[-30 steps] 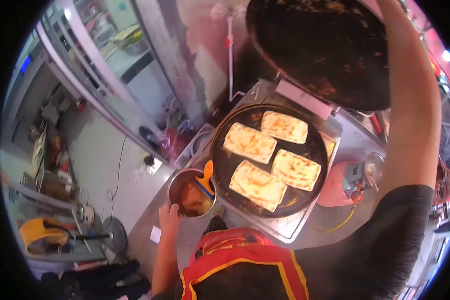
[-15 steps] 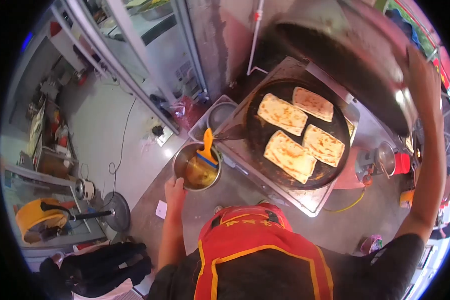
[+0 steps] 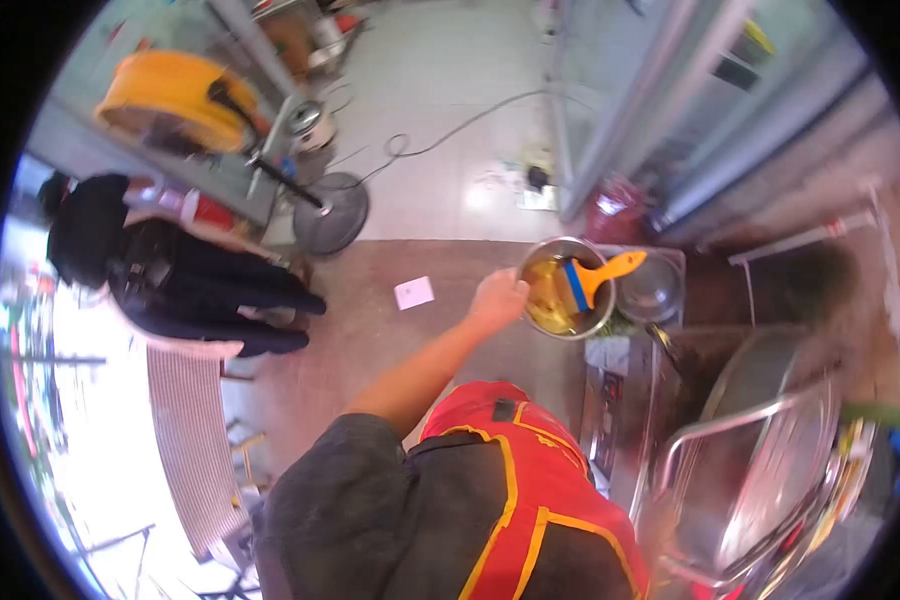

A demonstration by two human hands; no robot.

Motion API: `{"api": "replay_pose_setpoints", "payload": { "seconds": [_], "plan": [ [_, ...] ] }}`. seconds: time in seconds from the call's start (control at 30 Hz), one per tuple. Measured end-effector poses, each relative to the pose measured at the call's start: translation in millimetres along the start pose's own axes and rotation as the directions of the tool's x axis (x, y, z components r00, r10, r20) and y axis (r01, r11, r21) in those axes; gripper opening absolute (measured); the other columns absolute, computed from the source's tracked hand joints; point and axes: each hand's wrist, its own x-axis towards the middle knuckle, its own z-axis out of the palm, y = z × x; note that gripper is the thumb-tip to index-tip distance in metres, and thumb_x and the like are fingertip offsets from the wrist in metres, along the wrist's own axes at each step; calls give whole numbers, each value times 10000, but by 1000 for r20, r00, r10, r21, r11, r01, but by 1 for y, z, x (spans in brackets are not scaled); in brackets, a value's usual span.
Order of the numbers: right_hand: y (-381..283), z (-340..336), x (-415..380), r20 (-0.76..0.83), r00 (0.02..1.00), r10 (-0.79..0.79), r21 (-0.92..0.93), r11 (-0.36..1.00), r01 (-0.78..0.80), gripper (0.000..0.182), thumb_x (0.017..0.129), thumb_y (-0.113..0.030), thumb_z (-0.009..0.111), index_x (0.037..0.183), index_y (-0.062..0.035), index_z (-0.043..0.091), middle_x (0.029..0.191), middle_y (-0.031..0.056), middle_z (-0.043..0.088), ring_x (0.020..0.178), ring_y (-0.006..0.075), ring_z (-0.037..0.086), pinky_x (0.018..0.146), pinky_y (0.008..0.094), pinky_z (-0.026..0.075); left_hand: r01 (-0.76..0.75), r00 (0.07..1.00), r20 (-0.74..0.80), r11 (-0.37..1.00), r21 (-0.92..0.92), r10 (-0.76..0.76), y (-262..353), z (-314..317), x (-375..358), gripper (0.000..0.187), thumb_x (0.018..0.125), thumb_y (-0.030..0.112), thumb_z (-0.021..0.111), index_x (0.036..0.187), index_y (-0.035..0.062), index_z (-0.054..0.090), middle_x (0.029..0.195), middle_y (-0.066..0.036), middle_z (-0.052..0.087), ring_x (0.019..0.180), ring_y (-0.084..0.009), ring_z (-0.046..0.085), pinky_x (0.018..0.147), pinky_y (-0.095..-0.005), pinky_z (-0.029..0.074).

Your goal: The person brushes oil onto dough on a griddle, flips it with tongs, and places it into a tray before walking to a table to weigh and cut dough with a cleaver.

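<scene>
My left hand (image 3: 500, 300) is closed on the near rim of a round metal pot (image 3: 611, 312), which I hold over the floor. Yellowish liquid, likely oil, lies in the pot. A wide brush (image 3: 604, 272) with an orange handle and blue band leans in it, its bristles in the liquid. My right hand (image 3: 658, 522), blurred by motion, is low at the right, wrapped round the tubular metal handle (image 3: 735, 415) of a large round lid (image 3: 760, 450). The lid covers the area of the griddle; the flatbreads seen before are hidden.
A clear-looking bowl (image 3: 650, 287) sits in a tray beyond the pot. A dark-handled tool (image 3: 662, 345) lies by the griddle stand. At left are a yellow standing fan (image 3: 175, 100), a person in dark clothes (image 3: 160, 270) and a ribbed bench (image 3: 182, 430). A cable (image 3: 450, 130) crosses the floor.
My view has swung left. The lid, held raised by my right hand before, has come down, and the flatbreads have gone from sight. My left hand still holds the pot with the brush.
</scene>
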Motion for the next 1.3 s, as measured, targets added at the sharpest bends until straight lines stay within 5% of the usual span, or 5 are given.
{"api": "replay_pose_setpoints", "payload": {
  "seconds": [0.6, 0.7, 0.9, 1.1, 1.3],
  "plan": [
    [-226, 82, 217, 247, 945, -216, 372, 921, 113, 295, 797, -281, 600, 924, -17, 563, 734, 168, 621, 687, 296, 609, 623, 421, 481, 327, 841, -402, 932, -157, -363, -56, -132, 57, 287, 791, 211, 491, 873, -33, 618, 816, -251, 623, 818, -365, 618, 725, -441, 466],
    [-273, 80, 274, 274, 924, -269, 430, 893, 132, 280, 803, -276, 589, 903, -15, 572, 723, 155, 619, 681, 274, 606, 617, 407, 479, 339, 800, -408, 892, -298, -440, -92, -151, 105, 253, 778, 168, 491, 848, -35, 625, 696, -168, 614, 675, -241, 621, 629, -370, 474],
    [-367, 49, 379, 358, 860, -364, 564, 818, 111, 261, 815, -265, 567, 863, -10, 591, 703, 130, 615, 668, 230, 600, 605, 380, 475, 367, 701, -530, 879, -304, -477, -92, -237, 196, 270, 755, 167, 479, 848, -43, 623, 733, -269, 599, 720, -371, 628, 675, -443, 472],
    [-468, 12, 480, 398, 783, -478, 685, 722, 93, 258, 826, -255, 544, 822, -5, 609, 682, 106, 612, 656, 187, 594, 593, 353, 472, 263, 612, -601, 848, -459, -515, -75, -326, 294, 227, 767, 124, 488, 770, -61, 618, 563, -133, 575, 459, -173, 549, 464, -322, 449],
    [-620, 11, 652, 131, 890, -437, 788, 590, 174, 292, 829, -241, 534, 887, 25, 641, 780, 125, 644, 711, 219, 593, 646, 368, 468, 227, 571, -558, 769, -597, -602, -92, -423, 421, 218, 790, 119, 480, 749, -60, 598, 555, -100, 549, 438, -159, 525, 425, -313, 420]
  ]
}}
